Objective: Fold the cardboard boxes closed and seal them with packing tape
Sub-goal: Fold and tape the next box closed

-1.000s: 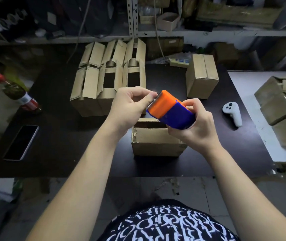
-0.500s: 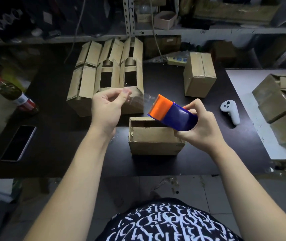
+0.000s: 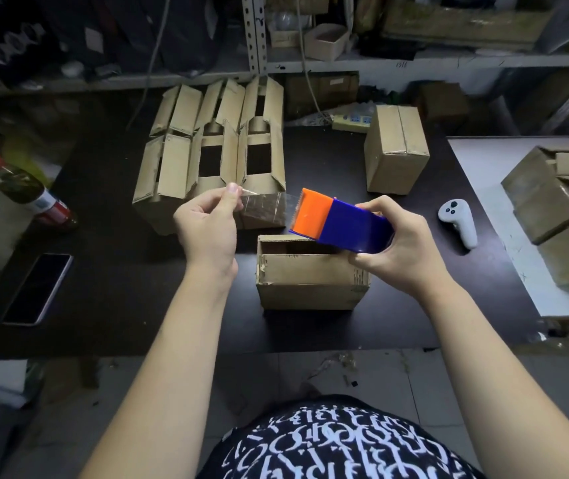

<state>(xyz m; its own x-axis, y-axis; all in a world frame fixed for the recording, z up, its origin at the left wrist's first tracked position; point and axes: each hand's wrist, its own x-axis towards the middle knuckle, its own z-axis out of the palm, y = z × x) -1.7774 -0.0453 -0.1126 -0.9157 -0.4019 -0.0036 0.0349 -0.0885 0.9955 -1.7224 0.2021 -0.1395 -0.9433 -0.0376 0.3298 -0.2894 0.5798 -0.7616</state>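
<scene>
A small cardboard box (image 3: pixel 310 281) stands near the front edge of the black table (image 3: pixel 110 278), with one top flap folded over and a gap open behind it. Above it my right hand (image 3: pixel 400 243) grips an orange and blue tape dispenser (image 3: pixel 340 221). My left hand (image 3: pixel 207 226) pinches the free end of a clear strip of tape (image 3: pixel 264 205), which is stretched out to the left of the dispenser's toothed edge. Several open boxes (image 3: pixel 214 150) with raised flaps stand in a cluster at the back. A closed box (image 3: pixel 395 150) stands at the back right.
A phone (image 3: pixel 38 288) lies at the table's left front, and a red-capped bottle (image 3: pixel 27 190) lies beyond it. A white controller (image 3: pixel 457 221) rests at the right. More boxes (image 3: pixel 559 209) are piled on a white table at the far right. Cluttered shelves run along the back.
My left hand has pulled away to the left from the dispenser, drawing out a strip of clear tape. The dispenser has tipped lower over the box.
</scene>
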